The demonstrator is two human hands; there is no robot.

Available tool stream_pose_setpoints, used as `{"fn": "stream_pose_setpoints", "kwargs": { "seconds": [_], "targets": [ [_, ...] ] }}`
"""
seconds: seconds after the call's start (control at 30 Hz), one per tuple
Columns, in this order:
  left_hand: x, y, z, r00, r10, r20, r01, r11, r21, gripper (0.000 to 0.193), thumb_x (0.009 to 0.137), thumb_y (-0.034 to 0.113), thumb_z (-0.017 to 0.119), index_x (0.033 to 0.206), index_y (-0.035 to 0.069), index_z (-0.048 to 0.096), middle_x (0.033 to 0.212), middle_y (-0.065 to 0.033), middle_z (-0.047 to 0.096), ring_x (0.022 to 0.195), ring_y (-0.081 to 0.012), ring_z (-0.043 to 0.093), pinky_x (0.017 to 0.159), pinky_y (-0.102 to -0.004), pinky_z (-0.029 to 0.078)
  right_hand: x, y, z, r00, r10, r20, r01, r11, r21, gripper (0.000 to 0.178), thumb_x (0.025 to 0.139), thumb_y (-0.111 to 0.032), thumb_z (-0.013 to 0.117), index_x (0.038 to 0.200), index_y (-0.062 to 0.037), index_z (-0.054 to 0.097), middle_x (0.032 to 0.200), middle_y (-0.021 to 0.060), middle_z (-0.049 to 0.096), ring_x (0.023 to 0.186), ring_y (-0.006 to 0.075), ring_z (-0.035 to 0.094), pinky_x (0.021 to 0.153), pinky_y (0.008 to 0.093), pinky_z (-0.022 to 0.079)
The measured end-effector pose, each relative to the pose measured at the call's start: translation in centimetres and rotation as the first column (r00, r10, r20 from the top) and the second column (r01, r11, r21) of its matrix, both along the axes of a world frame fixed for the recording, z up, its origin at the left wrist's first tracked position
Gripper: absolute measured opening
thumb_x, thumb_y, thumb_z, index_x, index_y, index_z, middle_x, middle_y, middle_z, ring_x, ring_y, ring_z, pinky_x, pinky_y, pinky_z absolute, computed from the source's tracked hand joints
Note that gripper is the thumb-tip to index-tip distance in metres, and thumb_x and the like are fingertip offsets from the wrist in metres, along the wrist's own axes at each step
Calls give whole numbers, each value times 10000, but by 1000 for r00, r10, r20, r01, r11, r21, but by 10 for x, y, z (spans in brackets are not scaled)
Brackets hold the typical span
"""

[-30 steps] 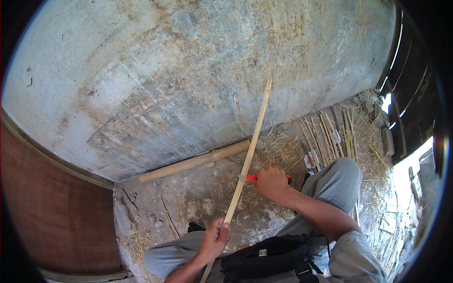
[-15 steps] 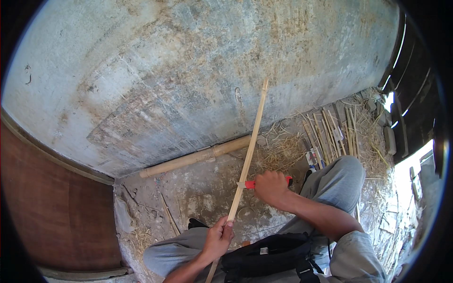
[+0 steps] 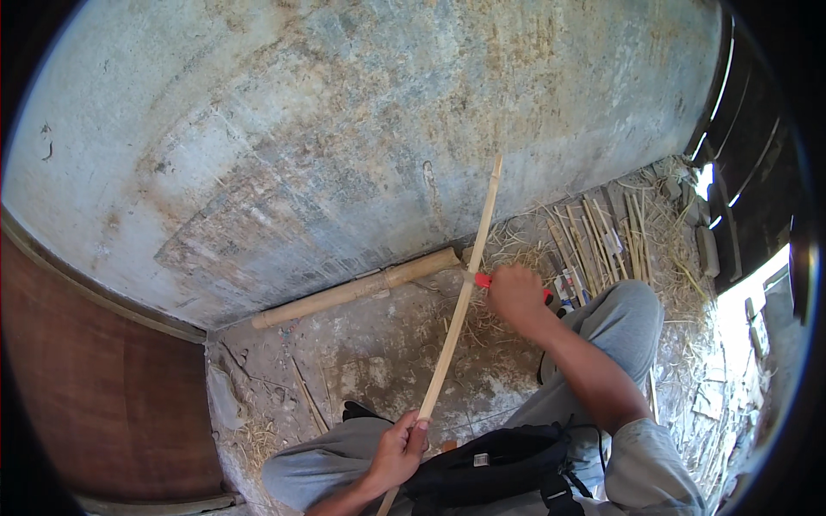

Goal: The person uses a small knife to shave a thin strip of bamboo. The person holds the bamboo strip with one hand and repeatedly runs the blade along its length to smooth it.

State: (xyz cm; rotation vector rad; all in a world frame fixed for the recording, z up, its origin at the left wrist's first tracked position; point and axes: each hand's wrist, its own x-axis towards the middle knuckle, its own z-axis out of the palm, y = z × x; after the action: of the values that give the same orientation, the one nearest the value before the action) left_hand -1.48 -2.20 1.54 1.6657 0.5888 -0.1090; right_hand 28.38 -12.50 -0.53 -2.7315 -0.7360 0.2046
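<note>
A long pale bamboo strip slants up and away from my lap, its far part bent slightly to the right. My left hand is closed around its lower part, thumb on top, near my waist. In my right hand is a red-handled cutter knife, gripped in a fist. Its blade lies against the strip's right side, roughly midway between my left hand and the far tip. The red end of the handle shows past the fist.
A thick bamboo pole lies along the foot of the stained wall. Several bamboo sticks and curled shavings lie ahead to the right. A brown wooden panel stands at the left. A black waist bag rests on my lap.
My right hand and the knife have slid farther up the strip, away from me. The strip's far end has shifted right and bows more. My left hand keeps its grip, slightly lower.
</note>
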Motion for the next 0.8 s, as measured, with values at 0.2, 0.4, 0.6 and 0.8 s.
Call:
{"fn": "stream_pose_setpoints", "kwargs": {
  "seconds": [0.2, 0.4, 0.6, 0.8],
  "targets": [
    [1, 6, 13, 999, -43, -19, 46, 988, 148, 230, 1025, 214, 483, 1081, 7, 564, 619, 18, 482, 550, -42, 439, 494, -245, 367, 3, -3, -1, 996, -50, 73, 45, 997, 67, 159, 757, -137, 635, 821, -2, 689, 839, 243, 656, 834, 412, 667, 763, 517, 523],
    [0, 12, 0, 999, 39, -8, -39, 998, 40, 241, 1023, 222, 491, 1101, 8, 571, 611, 16, 486, 552, -39, 453, 496, -236, 370, -19, 1, 21, 996, 46, 74, -52, 995, 80, 170, 780, -142, 603, 844, -24, 707, 845, 230, 675, 800, 395, 683, 742, 498, 532],
    [5, 7, 4, 999, 33, 32, -36, 996, 87, 243, 1024, 208, 487, 1110, -7, 562, 611, 18, 478, 551, -39, 435, 488, -236, 356, -28, -1, 19, 994, 105, -4, -104, 990, 100, 169, 735, -156, 647, 816, -18, 700, 831, 246, 660, 813, 412, 672, 742, 499, 535],
    [-1, 5, 9, 997, -15, 70, 8, 995, 98, 226, 1026, 187, 481, 1100, -12, 558, 623, 9, 473, 562, -40, 433, 489, -239, 360, -13, -2, 15, 995, 69, 74, -72, 997, 39, 188, 807, -152, 577, 843, -28, 714, 851, 218, 683, 831, 385, 688, 742, 483, 543]
  ]
}}
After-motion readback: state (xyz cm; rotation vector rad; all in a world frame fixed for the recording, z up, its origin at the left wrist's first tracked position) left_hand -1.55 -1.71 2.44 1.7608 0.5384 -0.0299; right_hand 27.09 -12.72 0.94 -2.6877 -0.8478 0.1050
